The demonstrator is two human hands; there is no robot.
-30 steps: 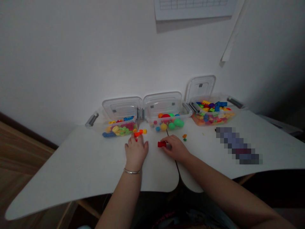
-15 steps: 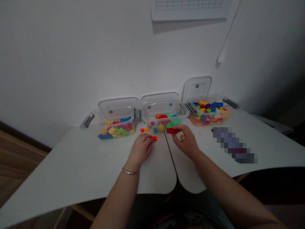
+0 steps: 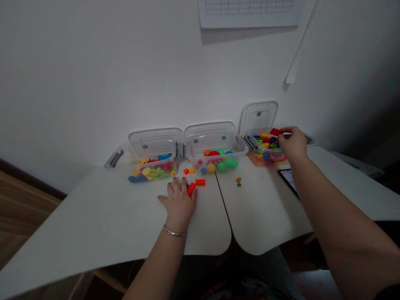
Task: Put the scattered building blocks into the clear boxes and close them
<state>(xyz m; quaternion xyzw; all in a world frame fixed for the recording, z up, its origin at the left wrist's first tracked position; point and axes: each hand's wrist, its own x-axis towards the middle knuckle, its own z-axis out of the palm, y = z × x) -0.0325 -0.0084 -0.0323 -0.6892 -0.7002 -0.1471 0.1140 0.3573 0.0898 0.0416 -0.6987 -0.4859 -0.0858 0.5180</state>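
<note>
My right hand (image 3: 292, 145) is over the right clear plastic box (image 3: 265, 156) of mixed building bricks, and a red brick (image 3: 276, 131) sits at its fingertips, apparently pinched. My left hand (image 3: 178, 201) lies flat on the white table (image 3: 93, 216) with its fingers spread and holds nothing. Against its fingers rests a red-orange brick (image 3: 191, 188), with a dark blue piece (image 3: 188, 186) partly hidden behind. An orange brick (image 3: 200, 182) lies just beyond, apart from the hand.
Two more open clear boxes stand along the wall: one of round pieces and bricks (image 3: 153, 171), one of balls (image 3: 214, 162). Small bricks (image 3: 238, 181) lie on the table. A phone (image 3: 289, 179) lies partly under my right forearm. The table has a central seam.
My right hand has moved right from the middle of the table to the right box, with the red brick. My left hand has opened flat, and the loose bricks beside it have shifted.
</note>
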